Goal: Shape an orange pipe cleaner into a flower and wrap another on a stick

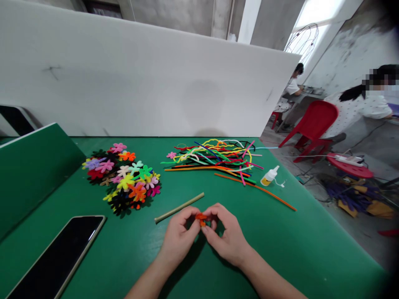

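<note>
Basically, L hand (178,233) & R hand (228,233) pinch orange pc. (201,216) (fuzzy) btwn fingertips.

Single head-worn view, facing forward and down, close above the green table (289,245)

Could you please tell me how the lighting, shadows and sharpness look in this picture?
In the head view, the window is washed out; a soft shadow lies on the table below the left hand and right hand; the orange piece they pinch lacks fine detail; the right corners darken.
</note>
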A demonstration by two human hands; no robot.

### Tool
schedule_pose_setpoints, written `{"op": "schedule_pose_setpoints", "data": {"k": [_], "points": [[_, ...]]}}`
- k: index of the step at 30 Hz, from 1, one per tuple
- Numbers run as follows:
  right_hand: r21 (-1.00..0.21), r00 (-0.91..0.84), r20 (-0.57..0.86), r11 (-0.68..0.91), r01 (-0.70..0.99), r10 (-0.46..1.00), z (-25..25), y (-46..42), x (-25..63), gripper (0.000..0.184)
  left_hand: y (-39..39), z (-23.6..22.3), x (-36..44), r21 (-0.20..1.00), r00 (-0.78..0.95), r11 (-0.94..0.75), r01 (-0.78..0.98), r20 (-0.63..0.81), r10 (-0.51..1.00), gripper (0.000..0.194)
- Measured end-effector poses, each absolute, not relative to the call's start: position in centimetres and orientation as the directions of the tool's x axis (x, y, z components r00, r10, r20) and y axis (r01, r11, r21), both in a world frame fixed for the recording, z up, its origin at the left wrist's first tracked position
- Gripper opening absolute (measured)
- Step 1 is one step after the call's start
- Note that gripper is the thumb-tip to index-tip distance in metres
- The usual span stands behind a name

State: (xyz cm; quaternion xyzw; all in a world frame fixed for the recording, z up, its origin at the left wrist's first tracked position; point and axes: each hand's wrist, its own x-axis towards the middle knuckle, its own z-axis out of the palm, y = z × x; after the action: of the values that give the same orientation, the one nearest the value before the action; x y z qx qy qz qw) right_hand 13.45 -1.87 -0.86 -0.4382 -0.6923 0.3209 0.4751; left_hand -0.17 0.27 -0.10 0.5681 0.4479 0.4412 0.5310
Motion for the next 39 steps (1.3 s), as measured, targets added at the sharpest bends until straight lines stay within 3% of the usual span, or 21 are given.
{"op": "schedule_pose_setpoints", "data": {"k": [15,25,34,39], "points": [[-0.802,-0.191,0.439,0.479,0.358,0.878,-0.81,-1.66,13.75,0.013,0.05,-0.44,-0.09,0.980,0.214,-0.128,0.154,0.093,0.972,0.008],[-0.790,-0.123,0.379,0.390,0.473,0.917,-0.87,-1.68,13.82,0.013,-0.15,-0.51,-0.01,0.930,0.219,-0.271,0.247,0.219,0.951,0.011],[-0.869,-0.066,0.272,0.275,0.411,0.960,-0.51,-1.43,13.34,0.018,-0.25,-0.21,0.12,0.897,0.211,-0.320,0.306,0.263,0.941,0.011],[-0.890,-0.065,0.272,0.277,0.362,0.960,-0.71,-1.35,13.43,0.016,-0.11,-0.72,0.11,0.888,0.241,-0.265,0.375,0.183,0.953,0.011]]}}
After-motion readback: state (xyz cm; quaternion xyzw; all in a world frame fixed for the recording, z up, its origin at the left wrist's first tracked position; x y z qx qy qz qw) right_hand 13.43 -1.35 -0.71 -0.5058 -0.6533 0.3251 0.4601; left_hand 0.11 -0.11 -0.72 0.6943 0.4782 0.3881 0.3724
